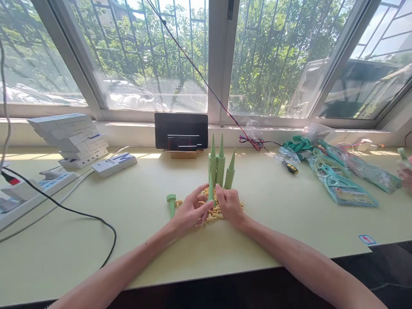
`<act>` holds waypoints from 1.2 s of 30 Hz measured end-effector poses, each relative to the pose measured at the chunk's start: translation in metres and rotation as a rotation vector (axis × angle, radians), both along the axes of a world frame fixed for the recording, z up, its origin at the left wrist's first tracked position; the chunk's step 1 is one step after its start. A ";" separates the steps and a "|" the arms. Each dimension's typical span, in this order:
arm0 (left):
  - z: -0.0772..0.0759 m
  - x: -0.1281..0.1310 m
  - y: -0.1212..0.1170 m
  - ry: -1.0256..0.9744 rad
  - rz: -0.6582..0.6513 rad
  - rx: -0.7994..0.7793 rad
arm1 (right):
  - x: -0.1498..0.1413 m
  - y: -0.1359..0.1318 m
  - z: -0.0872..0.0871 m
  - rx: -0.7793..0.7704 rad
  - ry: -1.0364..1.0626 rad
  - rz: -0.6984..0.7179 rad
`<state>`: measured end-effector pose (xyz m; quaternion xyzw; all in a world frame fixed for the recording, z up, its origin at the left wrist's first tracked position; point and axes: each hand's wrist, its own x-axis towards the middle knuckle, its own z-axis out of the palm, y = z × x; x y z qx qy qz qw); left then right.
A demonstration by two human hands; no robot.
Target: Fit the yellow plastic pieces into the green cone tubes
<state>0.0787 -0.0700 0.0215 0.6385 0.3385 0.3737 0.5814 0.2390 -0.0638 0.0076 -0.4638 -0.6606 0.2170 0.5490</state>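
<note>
My left hand point(192, 207) holds a slim green plastic cone point(210, 192) upright, point up, between thumb and fingers. Close beside it, my right hand point(230, 205) is closed with the thumb on top; whatever lies inside its curled fingers is hidden. Under and between both hands spreads a pile of small tan peg-like pieces point(216, 213). Just behind stand stacked green cones point(220, 165), with a shorter, tilted stack point(229, 176) to their right. To the left of my left hand, a single green cone with a wide round cap point(171, 204) rests cap up.
A phone point(182, 143) leans on a tablet point(180, 122) at the back. White boxes point(77, 139) and a power strip point(41, 193) with cables lie left. On the right are a yellow-black tool point(290, 167), bagged teal brush sets point(343, 184) and another person's hand point(405, 174).
</note>
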 end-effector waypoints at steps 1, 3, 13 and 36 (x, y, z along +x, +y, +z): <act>-0.002 0.000 0.000 0.001 0.001 0.014 | 0.000 0.000 0.000 0.003 0.000 -0.003; -0.005 -0.001 0.001 0.004 0.002 0.066 | 0.000 0.000 -0.001 0.013 0.001 -0.002; -0.008 -0.003 0.001 0.047 0.039 0.300 | 0.000 0.000 -0.004 0.029 0.015 0.058; -0.004 -0.003 0.001 0.156 0.073 0.415 | -0.001 -0.001 -0.004 -0.024 0.033 0.055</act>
